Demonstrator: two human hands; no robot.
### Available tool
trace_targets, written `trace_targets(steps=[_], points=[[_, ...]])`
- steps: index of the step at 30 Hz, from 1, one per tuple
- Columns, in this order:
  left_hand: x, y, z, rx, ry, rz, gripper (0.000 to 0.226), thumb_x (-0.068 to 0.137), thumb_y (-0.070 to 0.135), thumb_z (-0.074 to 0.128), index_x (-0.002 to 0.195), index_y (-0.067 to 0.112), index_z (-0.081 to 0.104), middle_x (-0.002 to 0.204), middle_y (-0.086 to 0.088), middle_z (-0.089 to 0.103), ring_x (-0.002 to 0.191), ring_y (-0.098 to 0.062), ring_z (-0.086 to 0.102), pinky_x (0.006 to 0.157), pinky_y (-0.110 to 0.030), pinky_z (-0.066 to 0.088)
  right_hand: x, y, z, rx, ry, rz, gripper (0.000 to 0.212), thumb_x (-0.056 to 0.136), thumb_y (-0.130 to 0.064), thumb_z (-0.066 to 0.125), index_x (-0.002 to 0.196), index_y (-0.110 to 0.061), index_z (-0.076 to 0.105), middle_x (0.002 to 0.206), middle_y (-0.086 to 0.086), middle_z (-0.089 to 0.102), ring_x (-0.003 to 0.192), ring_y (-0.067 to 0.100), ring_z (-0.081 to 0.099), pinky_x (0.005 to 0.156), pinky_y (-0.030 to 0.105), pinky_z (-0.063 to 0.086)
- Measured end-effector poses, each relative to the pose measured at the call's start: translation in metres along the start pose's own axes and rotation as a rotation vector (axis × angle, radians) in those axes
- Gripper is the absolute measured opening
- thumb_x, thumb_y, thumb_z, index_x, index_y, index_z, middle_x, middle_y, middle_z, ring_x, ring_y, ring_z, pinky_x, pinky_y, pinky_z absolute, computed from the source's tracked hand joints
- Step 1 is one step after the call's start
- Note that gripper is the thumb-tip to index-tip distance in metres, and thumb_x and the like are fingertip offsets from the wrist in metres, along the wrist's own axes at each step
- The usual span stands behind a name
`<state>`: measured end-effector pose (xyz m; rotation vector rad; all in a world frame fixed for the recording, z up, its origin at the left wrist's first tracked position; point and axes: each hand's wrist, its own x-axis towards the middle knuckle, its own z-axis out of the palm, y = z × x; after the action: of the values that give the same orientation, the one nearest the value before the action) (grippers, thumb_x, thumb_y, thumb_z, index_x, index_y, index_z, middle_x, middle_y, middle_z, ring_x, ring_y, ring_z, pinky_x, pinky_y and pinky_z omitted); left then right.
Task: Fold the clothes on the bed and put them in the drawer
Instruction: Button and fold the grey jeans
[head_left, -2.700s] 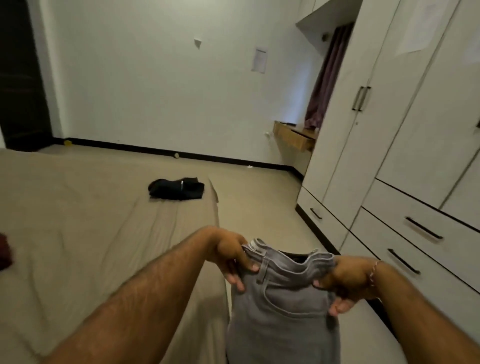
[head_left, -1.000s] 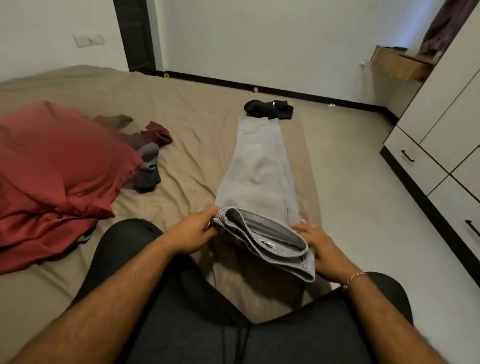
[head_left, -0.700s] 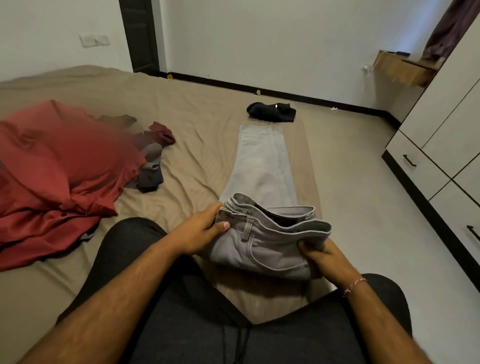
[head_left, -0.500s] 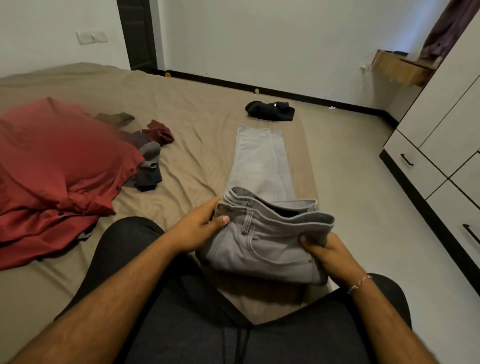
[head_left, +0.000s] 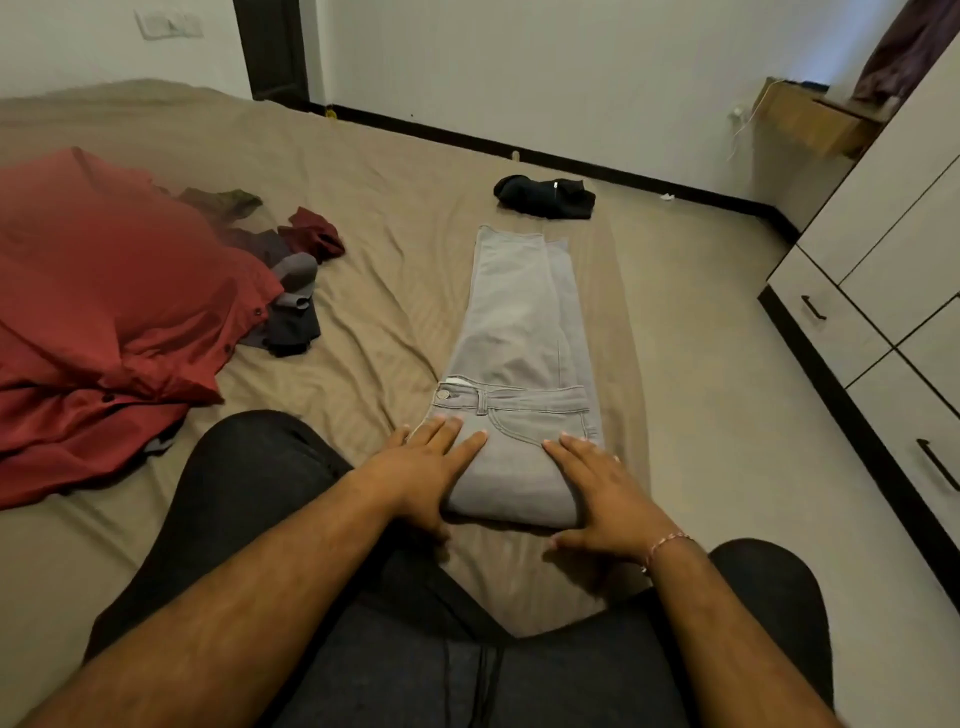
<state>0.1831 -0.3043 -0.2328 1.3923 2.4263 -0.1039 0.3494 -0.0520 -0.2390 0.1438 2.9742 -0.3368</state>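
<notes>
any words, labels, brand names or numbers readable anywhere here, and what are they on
None can be read.
Grey jeans: the waistband button and the pale patch inside the waistband are too small and blurred to show any text.
Folded black garment: a small pale tag, no letters legible.
Wall switch plate: no markings visible.

The room is dim, lit softly and evenly with a warm cast; no lamp or window shows. Beyond the fingers (head_left: 470, 441), the far wall (head_left: 519, 62) is the brightest area. Soft shadows sit under both palms and in the bed (head_left: 389, 218) sheet's creases. Wide-angle distortion bends the wardrobe (head_left: 883, 218) right of the fingers. The red shirt (head_left: 104, 291) left of them looks smeared at its upper edge.
</notes>
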Motion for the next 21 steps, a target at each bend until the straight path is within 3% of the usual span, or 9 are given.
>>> trace_targets(steps=[3, 7, 9, 11, 12, 14, 16, 18, 21], points=[[0.007, 0.003, 0.007, 0.137, 0.006, -0.078, 0.129, 0.081, 0.056, 0.077, 0.159, 0.035, -0.023, 0.172, -0.009, -0.013, 0.159, -0.033, -0.006, 0.123, -0.065, 0.013, 0.007, 0.0, 0.008, -0.096, -0.067, 0.091, 0.124, 0.074, -0.048, 0.082, 0.162, -0.041, -0.005, 0.172, -0.002, 0.003, 0.159, 0.024, 0.006, 0.127, 0.051, 0.019], [0.015, -0.003, 0.008, 0.178, 0.02, -0.089, 0.127, 0.081, 0.052, 0.079, 0.161, 0.033, -0.018, 0.172, -0.011, -0.007, 0.159, -0.034, 0.001, 0.119, -0.059, 0.027, 0.012, -0.002, 0.01, -0.056, -0.121, 0.138, 0.126, 0.076, -0.034, 0.083, 0.163, -0.038, -0.008, 0.172, -0.001, -0.003, 0.159, 0.026, -0.001, 0.129, 0.044, 0.015], [0.015, 0.001, 0.002, 0.159, 0.031, -0.086, 0.108, 0.086, 0.039, 0.076, 0.163, 0.031, 0.001, 0.17, -0.014, 0.007, 0.157, -0.035, 0.014, 0.115, -0.054, 0.038, 0.011, -0.007, 0.01, -0.047, -0.119, 0.153, 0.121, 0.079, -0.029, 0.081, 0.164, -0.033, -0.004, 0.172, 0.002, 0.001, 0.159, 0.027, 0.003, 0.128, 0.042, 0.017], [0.014, 0.0, -0.013, 0.087, 0.102, -0.05, 0.066, 0.085, 0.025, 0.07, 0.145, 0.03, 0.044, 0.149, -0.011, 0.046, 0.139, -0.033, 0.047, 0.103, -0.046, 0.05, 0.007, -0.007, 0.004, 0.022, -0.054, 0.157, 0.099, 0.084, -0.022, 0.076, 0.161, -0.03, 0.013, 0.165, 0.008, 0.027, 0.148, 0.03, 0.036, 0.12, 0.04, 0.035], [0.012, -0.002, -0.02, 0.039, 0.151, -0.04, 0.05, 0.081, 0.021, 0.068, 0.129, 0.033, 0.058, 0.132, -0.006, 0.061, 0.124, -0.029, 0.06, 0.095, -0.041, 0.054, 0.003, -0.005, -0.001, 0.07, -0.001, 0.158, 0.082, 0.085, -0.019, 0.071, 0.151, -0.033, 0.024, 0.152, 0.01, 0.046, 0.128, 0.03, 0.055, 0.108, 0.041, 0.047], [0.003, -0.012, -0.029, -0.11, 0.246, -0.054, 0.05, 0.071, 0.023, 0.059, 0.117, 0.041, 0.065, 0.112, 0.005, 0.072, 0.106, -0.023, 0.069, 0.085, -0.037, 0.057, -0.006, -0.004, -0.015, 0.145, 0.107, 0.118, 0.058, 0.083, -0.015, 0.065, 0.127, -0.038, 0.035, 0.121, 0.007, 0.066, 0.095, 0.027, 0.065, 0.083, 0.042, 0.055], [-0.013, -0.026, -0.034, -0.281, 0.302, -0.051, 0.058, 0.065, 0.027, 0.052, 0.116, 0.049, 0.067, 0.11, 0.012, 0.075, 0.102, -0.016, 0.071, 0.084, -0.036, 0.058, -0.016, -0.004, -0.028, 0.221, 0.164, 0.065, 0.049, 0.078, -0.017, 0.066, 0.117, -0.039, 0.048, 0.109, -0.006, 0.069, 0.092, 0.017, 0.068, 0.078, 0.038, 0.056], [-0.03, -0.037, -0.037, -0.5, 0.282, 0.035, 0.051, 0.067, 0.024, 0.056, 0.112, 0.04, 0.075, 0.106, 0.016, 0.077, 0.1, -0.007, 0.072, 0.088, -0.033, 0.057, -0.027, -0.006, -0.041, 0.333, 0.148, 0.027, 0.039, 0.074, -0.018, 0.069, 0.108, -0.037, 0.063, 0.101, -0.017, 0.07, 0.092, 0.007, 0.067, 0.078, 0.033, 0.056], [-0.056, -0.04, -0.051, -0.863, 0.18, 0.159, 0.042, 0.073, 0.003, 0.065, 0.108, 0.023, 0.078, 0.101, 0.005, 0.078, 0.095, -0.015, 0.074, 0.087, -0.033, 0.059, -0.046, -0.011, -0.068, 0.535, -0.03, 0.039, 0.029, 0.073, -0.009, 0.07, 0.093, -0.029, 0.072, 0.086, -0.011, 0.07, 0.079, 0.006, 0.067, 0.07, 0.029, 0.055]])
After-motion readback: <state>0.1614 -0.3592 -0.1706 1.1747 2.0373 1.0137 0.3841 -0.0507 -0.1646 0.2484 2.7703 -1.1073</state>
